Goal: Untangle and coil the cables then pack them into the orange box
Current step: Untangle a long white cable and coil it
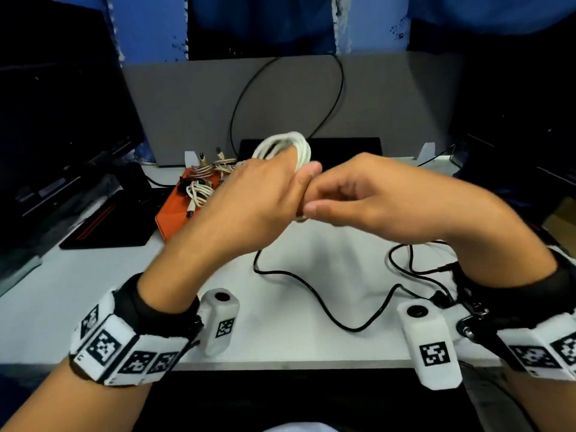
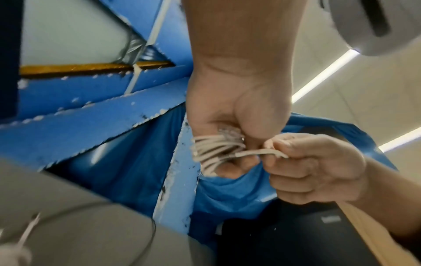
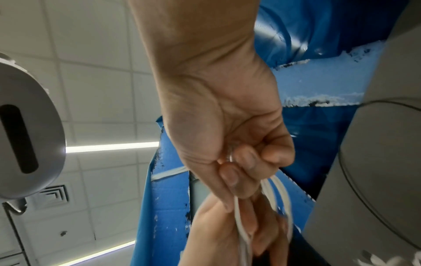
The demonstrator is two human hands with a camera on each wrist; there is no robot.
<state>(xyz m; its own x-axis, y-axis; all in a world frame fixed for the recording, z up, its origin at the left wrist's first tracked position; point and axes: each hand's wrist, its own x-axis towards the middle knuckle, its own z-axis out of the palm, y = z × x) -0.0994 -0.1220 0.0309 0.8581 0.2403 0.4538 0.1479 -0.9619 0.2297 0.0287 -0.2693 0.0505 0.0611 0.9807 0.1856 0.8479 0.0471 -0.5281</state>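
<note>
White counter [image 1: 78,307], grey partition behind, blue sheeting beyond; dark monitors to either side.

Item: white cable [image 1: 288,145], wound into a coil, raised above the counter between my hands. My left hand [image 1: 249,194] grips the bundle, fingers curled around the loops so the turns do not spring apart. My right hand [image 1: 367,198] touches the left and pinches the loose end [image 2: 259,153] between thumb and fingers; I judge it is wrapping or tucking that end around the coil to lock it.

Item: orange box [image 1: 174,219], back left on the counter, well apart from my hands. It already holds several coiled light-coloured cables [image 1: 199,191], some braided.

Item: black cable [image 1: 311,291], lying loose and uncoiled on the counter below my hands; I judge it is still to be done.

Item: second black lead [image 1: 339,88], looping over the partition; whether it belongs to the task I cannot tell.
</note>
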